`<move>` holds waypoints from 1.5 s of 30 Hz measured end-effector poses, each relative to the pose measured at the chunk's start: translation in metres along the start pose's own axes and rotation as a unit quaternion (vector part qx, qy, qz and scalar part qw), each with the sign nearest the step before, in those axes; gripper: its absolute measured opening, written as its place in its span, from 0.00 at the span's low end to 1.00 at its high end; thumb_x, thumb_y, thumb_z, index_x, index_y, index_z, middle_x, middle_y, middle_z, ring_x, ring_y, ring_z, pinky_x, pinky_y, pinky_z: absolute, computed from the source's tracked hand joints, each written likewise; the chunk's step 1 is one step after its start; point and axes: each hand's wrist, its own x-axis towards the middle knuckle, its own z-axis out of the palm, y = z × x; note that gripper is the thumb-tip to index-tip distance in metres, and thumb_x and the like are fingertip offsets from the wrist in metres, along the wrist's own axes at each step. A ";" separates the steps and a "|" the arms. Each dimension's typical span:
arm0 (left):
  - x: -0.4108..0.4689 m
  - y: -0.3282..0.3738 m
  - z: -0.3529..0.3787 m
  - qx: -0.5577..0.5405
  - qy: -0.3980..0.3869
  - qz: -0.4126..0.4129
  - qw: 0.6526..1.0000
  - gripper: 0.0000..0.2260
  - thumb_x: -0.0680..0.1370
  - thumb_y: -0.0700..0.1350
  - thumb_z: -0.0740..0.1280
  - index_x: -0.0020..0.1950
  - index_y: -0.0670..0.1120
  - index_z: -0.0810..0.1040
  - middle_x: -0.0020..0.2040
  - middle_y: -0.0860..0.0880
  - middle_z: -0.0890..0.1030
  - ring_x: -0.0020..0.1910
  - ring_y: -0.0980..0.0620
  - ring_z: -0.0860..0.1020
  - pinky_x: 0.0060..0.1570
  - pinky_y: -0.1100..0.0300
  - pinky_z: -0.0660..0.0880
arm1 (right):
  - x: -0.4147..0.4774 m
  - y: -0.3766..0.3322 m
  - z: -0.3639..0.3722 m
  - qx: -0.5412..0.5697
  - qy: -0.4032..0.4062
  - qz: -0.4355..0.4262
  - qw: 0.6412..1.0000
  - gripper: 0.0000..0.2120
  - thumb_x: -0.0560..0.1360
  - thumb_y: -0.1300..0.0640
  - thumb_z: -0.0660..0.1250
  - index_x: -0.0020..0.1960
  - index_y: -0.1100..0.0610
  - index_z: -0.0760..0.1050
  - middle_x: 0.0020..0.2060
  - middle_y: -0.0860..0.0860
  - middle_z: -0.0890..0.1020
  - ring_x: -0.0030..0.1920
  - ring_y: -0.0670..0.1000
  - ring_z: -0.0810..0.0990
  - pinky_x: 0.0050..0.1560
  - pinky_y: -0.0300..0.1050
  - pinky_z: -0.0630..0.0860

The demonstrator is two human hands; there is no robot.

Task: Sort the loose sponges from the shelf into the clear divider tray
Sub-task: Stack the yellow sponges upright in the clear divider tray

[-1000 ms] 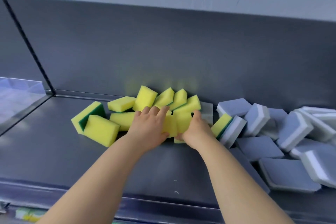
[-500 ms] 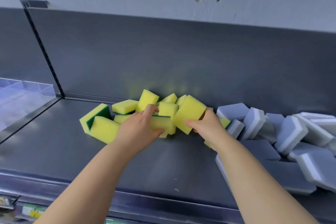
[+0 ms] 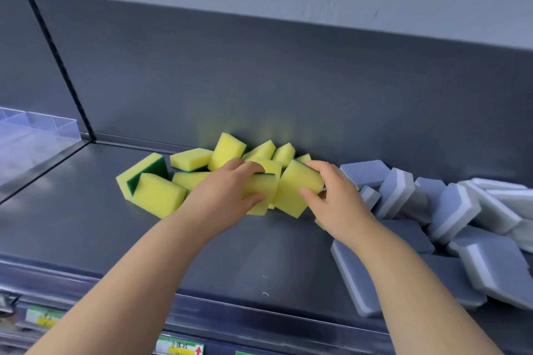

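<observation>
I see my left hand [image 3: 222, 193] grasping a yellow sponge [image 3: 261, 192] with a green scouring edge, fingers curled over its top and thumb under it. My right hand [image 3: 339, 200] pinches a second yellow sponge [image 3: 297, 192], tilted on its corner and touching the first. Both sit at the front of the heap of yellow sponges [image 3: 161, 196], which lies on the dark shelf [image 3: 86, 228] against its back panel [image 3: 259, 81]. A spill of grey sponges [image 3: 450, 204] lies just to the right. The clear divider tray [image 3: 37, 130] stands well apart at the far left, beyond the upright. Price labels [image 3: 178, 347] line the shelf's front edge.
</observation>
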 end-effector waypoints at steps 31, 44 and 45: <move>-0.277 -0.291 -0.243 0.006 0.204 -0.097 0.974 0.19 0.72 0.50 0.70 0.63 0.57 0.72 0.49 0.65 0.70 0.40 0.59 0.72 0.41 0.74 0.67 | -0.046 -0.357 0.287 0.117 -0.071 -0.179 0.974 0.18 0.72 0.60 0.65 0.58 0.44 0.72 0.50 0.41 0.73 0.44 0.41 0.72 0.41 0.26 0.69; -0.280 -0.425 -0.324 -0.011 0.243 -0.102 0.965 0.21 0.73 0.50 0.69 0.65 0.55 0.72 0.49 0.70 0.68 0.48 0.72 0.69 0.46 0.81 0.62 | 0.035 -0.468 0.376 0.138 -0.161 -0.180 0.961 0.16 0.72 0.55 0.68 0.57 0.43 0.73 0.47 0.42 0.77 0.47 0.45 0.76 0.47 0.36 0.73; -0.275 -0.435 -0.329 -0.009 0.241 -0.092 0.966 0.21 0.73 0.50 0.68 0.65 0.55 0.72 0.51 0.68 0.70 0.48 0.69 0.69 0.46 0.81 0.62 | 0.046 -0.474 0.380 0.144 -0.166 -0.179 0.959 0.16 0.72 0.55 0.67 0.58 0.44 0.73 0.47 0.42 0.78 0.48 0.45 0.76 0.49 0.38 0.74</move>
